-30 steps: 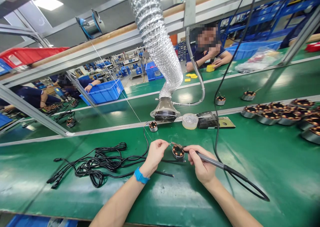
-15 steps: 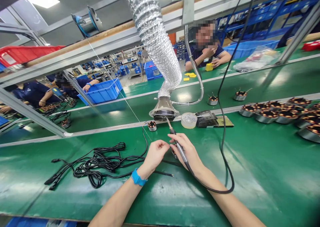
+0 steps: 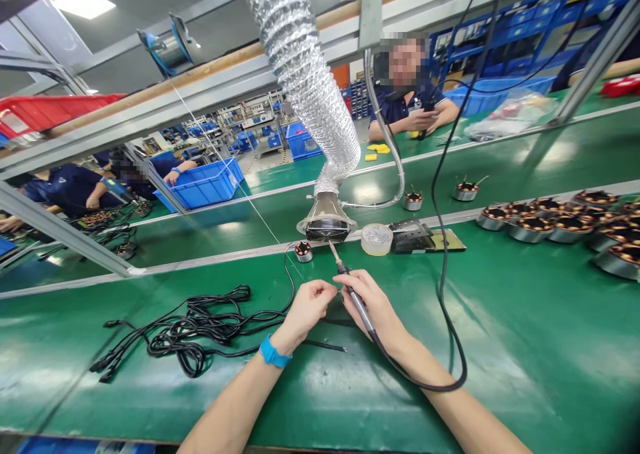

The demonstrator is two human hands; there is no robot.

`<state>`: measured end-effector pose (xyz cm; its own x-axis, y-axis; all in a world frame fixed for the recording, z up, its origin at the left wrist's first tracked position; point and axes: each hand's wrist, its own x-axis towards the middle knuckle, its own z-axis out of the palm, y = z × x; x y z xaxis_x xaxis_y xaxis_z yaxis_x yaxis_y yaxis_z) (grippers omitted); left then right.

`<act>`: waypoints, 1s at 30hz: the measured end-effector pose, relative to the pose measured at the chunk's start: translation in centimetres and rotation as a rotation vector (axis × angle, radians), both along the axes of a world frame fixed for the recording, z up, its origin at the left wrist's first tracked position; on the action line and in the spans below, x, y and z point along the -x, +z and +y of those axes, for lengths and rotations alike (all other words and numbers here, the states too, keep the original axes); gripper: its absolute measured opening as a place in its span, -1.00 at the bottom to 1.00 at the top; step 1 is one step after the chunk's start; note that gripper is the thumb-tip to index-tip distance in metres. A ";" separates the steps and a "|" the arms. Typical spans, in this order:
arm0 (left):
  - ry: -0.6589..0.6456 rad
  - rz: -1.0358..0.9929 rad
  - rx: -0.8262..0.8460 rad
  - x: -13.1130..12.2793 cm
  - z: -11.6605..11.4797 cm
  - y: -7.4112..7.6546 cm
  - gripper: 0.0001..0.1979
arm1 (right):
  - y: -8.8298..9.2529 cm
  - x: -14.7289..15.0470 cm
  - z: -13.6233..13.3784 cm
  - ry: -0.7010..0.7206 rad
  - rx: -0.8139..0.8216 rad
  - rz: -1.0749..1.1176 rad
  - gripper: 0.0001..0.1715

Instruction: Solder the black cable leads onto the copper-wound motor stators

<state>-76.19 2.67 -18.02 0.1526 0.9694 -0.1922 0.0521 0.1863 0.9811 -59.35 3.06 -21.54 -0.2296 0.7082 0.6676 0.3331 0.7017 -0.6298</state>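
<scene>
My right hand (image 3: 373,304) is closed around a soldering iron (image 3: 359,307), its tip pointing up and away towards the black mouth of the fume hood (image 3: 327,224). Close beside it, my left hand (image 3: 311,306) is closed in a pinch at the fingertips; what it pinches is too small to make out. A thin wire or lead shows between the two hands. Just beyond them stands a small copper-wound stator (image 3: 303,251) with a black cable at its side. Black cables (image 3: 200,327) lie in a tangle left of my left hand.
A round tub (image 3: 377,239) and a dark holder (image 3: 413,236) stand right of the hood. Many stators (image 3: 533,229) crowd the right side. A silver duct (image 3: 315,74) hangs overhead. Across the bench (image 3: 500,347), a person holds a dark object; blue bins (image 3: 203,182) stand behind.
My hands have stayed close together, with only a slight shift. The stator seen between them before is now hidden. Across the bench, the person's raised hand has come down.
</scene>
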 end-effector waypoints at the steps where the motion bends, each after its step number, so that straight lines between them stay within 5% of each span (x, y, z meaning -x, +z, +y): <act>1: 0.010 0.017 -0.011 0.0 0.0 -0.1 -0.61 | 0.0 0.1 0.0 -0.004 -0.004 0.003 -0.55; 11: 0.043 0.142 -0.073 0.0 0.6 -0.3 -0.79 | 1.8 -1.3 -1.4 -0.239 0.022 0.246 -0.83; 13: 0.057 0.162 -0.085 -0.1 0.6 -0.3 -0.80 | 1.7 -1.8 -2.0 -0.267 0.050 0.310 -0.72; 18: 0.069 0.189 -0.103 -0.2 0.6 -0.3 -0.80 | 1.1 -2.4 -2.8 -0.219 0.056 0.420 -0.57; 30: 0.077 0.192 -0.100 -0.3 0.5 -0.3 -0.75 | 1.9 -2.2 -2.6 -0.167 0.077 0.371 -0.60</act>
